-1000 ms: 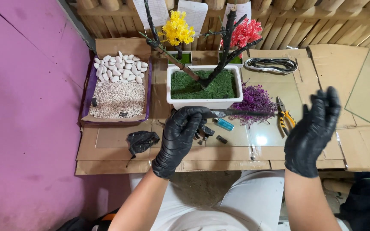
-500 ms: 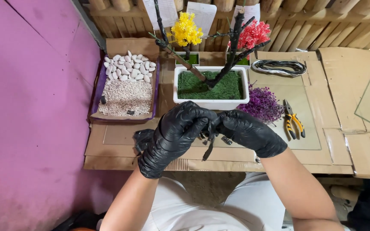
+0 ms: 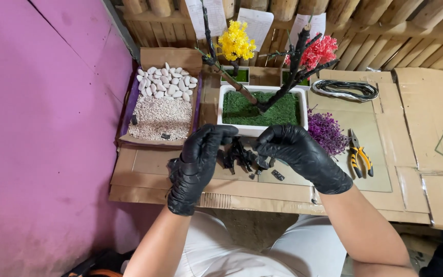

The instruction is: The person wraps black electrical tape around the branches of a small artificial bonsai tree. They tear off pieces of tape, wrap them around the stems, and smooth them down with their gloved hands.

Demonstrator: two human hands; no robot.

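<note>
We have both gloved hands together just in front of the white planter (image 3: pixel 262 129), working a small black twig piece (image 3: pixel 238 154) between them, so we judge the step in hand to be fitting or shaping a dark branch part for the little tree. Our left hand (image 3: pixel 198 161) is curled, its fingers folded toward the palm with the thumb and forefinger pinching toward the twig piece from the planter's left front; the grip looks closed on it, though the black glove against the black piece blurs the exact contact. Our right hand (image 3: pixel 298 154) comes in from the planter's right front, fingers bent and closed around the other end of the same piece. The piece hangs just above the desk (image 3: pixel 293 192), below the planter's front rim. A few loose black bits (image 3: pixel 278 175) lie on the desk under our hands. In the planter, on green moss, stand dark branches bearing a yellow bloom (image 3: pixel 236 42) and a red bloom (image 3: pixel 318 51). Right of the planter lie a purple tuft (image 3: pixel 327 132) and pliers (image 3: pixel 359 159); left of it sits a tray of pebbles (image 3: pixel 162 105). The next move, we judge, calls for a steady two-handed pinch and a careful twist without snapping the thin piece.
</note>
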